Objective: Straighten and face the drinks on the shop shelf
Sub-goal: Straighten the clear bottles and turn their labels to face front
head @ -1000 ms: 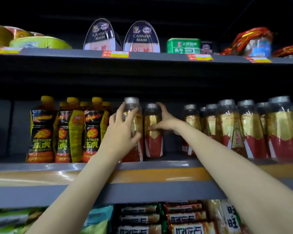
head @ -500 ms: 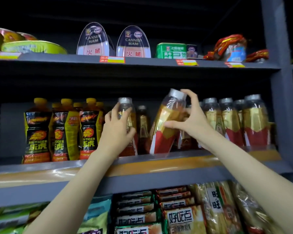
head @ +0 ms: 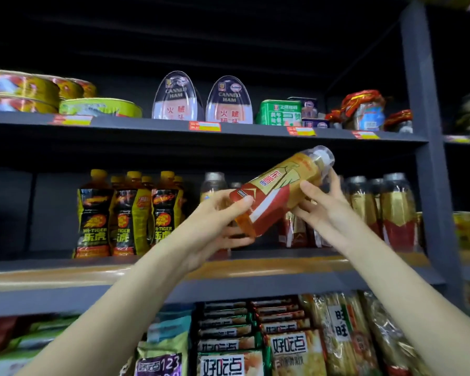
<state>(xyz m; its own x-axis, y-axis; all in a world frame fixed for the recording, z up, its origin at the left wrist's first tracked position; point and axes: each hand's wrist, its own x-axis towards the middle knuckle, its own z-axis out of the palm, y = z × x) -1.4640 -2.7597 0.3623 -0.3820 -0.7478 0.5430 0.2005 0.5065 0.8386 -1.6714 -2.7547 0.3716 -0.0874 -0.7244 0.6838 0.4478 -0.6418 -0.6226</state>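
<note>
the red-and-gold bottle (head: 277, 188), half a second ago tilted on the shelf (head: 282, 270), is now lifted clear, gripped by left hand (head: 223, 221) and right hand (head: 320, 204); likely being turned label-forward.

Single head-worn wide-angle view, no second view to overlap. Camera sat below the drinks shelf (head: 147, 270), faced forward and tilted up at close range. Forearms entered from 5 and 7 o'clock; upright post (head: 429, 158) stood at 3 o'clock.
</note>
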